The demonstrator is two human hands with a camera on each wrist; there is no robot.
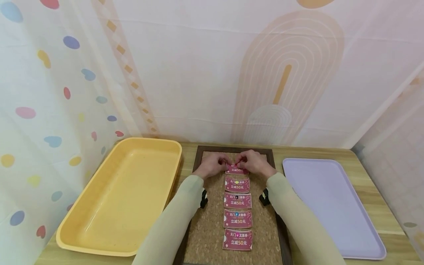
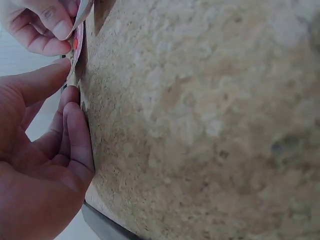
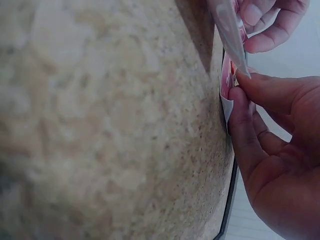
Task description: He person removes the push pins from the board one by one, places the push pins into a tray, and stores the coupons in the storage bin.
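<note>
At the top of a cork board (image 1: 212, 221) lies a red paper coupon (image 1: 237, 170) with white and yellow print. My left hand (image 1: 213, 165) pinches the coupon's left edge between thumb and fingers, which bends upward in the wrist views. From the right, my right hand (image 1: 255, 162) pinches a small red pushpin (image 2: 76, 42) at the coupon's upper middle, its fingertips partly hiding the pin. Below, matching coupons run down in a column, bearing a yellow pushpin (image 1: 236, 182), a black pushpin (image 1: 236, 197), a blue pushpin (image 1: 236, 214) and a pink pushpin (image 1: 237, 235).
The board has a dark wooden frame (image 1: 282, 230) and lies on a wood-grain table (image 1: 394, 217). A deep yellow tray (image 1: 124, 198) stands on the left, a shallow lilac tray (image 1: 334, 209) on the right. A patterned curtain (image 1: 198, 73) hangs behind.
</note>
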